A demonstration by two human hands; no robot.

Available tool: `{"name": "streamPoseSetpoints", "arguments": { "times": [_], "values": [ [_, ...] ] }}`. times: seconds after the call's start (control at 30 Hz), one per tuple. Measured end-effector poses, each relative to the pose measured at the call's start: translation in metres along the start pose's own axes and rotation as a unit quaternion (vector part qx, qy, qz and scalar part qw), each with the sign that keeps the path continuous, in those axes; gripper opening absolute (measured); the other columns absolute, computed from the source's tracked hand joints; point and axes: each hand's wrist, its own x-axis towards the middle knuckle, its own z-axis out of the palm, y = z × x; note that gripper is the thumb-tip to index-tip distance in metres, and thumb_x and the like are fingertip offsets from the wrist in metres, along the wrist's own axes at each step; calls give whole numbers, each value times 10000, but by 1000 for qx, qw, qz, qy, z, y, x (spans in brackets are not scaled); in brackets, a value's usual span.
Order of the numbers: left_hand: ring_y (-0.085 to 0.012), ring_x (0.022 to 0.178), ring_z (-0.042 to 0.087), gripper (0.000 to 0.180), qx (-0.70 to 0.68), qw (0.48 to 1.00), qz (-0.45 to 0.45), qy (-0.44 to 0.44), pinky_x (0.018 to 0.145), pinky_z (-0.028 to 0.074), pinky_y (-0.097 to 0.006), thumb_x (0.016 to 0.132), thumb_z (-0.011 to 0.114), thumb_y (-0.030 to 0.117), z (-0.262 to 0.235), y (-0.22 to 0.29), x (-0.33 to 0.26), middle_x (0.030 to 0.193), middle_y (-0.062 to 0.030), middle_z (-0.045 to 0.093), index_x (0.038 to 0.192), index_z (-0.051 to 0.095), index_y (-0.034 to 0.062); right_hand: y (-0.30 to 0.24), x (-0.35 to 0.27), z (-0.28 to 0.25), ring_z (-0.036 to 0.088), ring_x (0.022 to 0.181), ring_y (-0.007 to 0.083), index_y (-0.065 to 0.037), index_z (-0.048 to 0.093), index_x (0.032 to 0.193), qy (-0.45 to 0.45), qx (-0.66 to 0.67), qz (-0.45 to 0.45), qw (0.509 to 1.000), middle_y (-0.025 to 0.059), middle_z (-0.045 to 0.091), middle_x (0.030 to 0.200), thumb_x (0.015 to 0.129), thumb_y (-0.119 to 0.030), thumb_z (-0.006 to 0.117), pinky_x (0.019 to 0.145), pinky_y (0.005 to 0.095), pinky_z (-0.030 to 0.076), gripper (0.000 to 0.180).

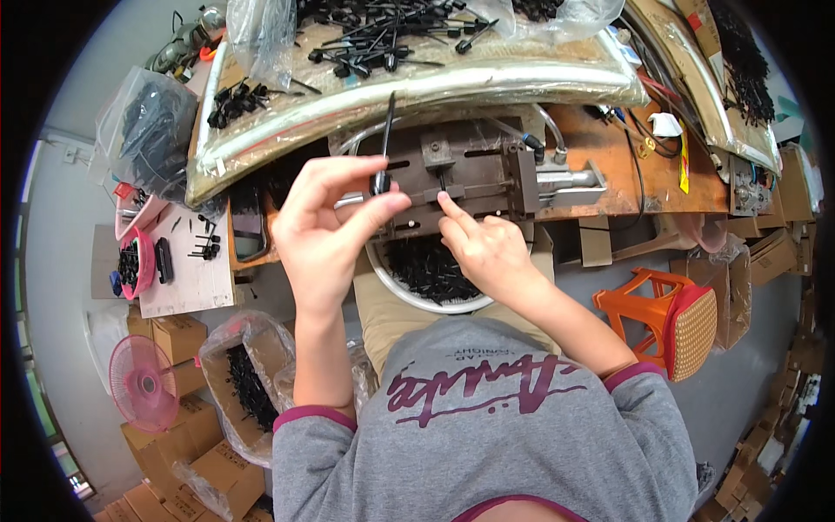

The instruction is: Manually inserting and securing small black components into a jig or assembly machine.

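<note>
My left hand (335,204) is raised in front of the metal fixture, pinching a black stemmed part (380,181) by its thick head between thumb and fingers. Its long thin stem points up and away. My right hand (489,248) reaches to the middle of the dark metal clamping fixture (487,176), index finger stretched out and the other fingers curled. That fingertip touches a small block, from which a thin black stem (443,182) runs toward the fixture's rear post. Below the fixture, a round white-rimmed basin (478,304) full of similar black parts sits at my lap.
A plastic-covered tray (522,76) heaped with black parts stands behind the fixture. Air hoses and a cylinder (565,180) sit at its right. An orange stool (648,304) is at right; a pink fan (144,383), cartons and a lined box (248,383) of black parts are at left.
</note>
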Motion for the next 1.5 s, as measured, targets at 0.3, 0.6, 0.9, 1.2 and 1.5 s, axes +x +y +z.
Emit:
{"name": "streamPoseSetpoints", "arguments": {
  "times": [0.3,0.6,0.9,1.2,1.5],
  "values": [
    [-205,1016,698,302,206,977,15,-59,820,627,-309,773,768,-79,9,-28,-36,1284,-167,646,1070,744,-28,54,63,-43,677,732,248,-65,668,954,80,170,70,980,103,701,934,794,-175,775,639,358,542,222],
    [-208,878,709,240,462,865,176,-90,779,579,-323,764,801,109,37,-82,-64,1241,-50,700,987,732,53,135,157,-18,654,866,367,-39,697,940,129,12,179,975,175,676,886,770,-190,751,787,441,527,234],
    [-206,702,697,252,511,828,193,-129,663,547,-307,726,814,126,39,-90,-52,1245,-71,699,954,736,50,112,136,-39,676,805,359,-8,709,899,114,155,146,970,190,696,848,785,-181,731,725,448,535,208],
    [-208,617,669,251,505,837,170,-123,606,537,-306,721,813,127,40,-90,-53,1242,-41,703,956,742,73,43,45,-55,639,757,184,-40,667,1018,100,275,80,953,73,623,930,820,-66,751,635,307,513,216],
    [-208,737,707,238,452,874,148,-101,684,566,-306,753,800,100,38,-86,-59,1260,-48,696,981,741,65,15,-17,-27,662,1044,334,4,640,1061,66,187,47,979,171,612,1298,786,-9,727,868,396,551,289]
  ]
}}
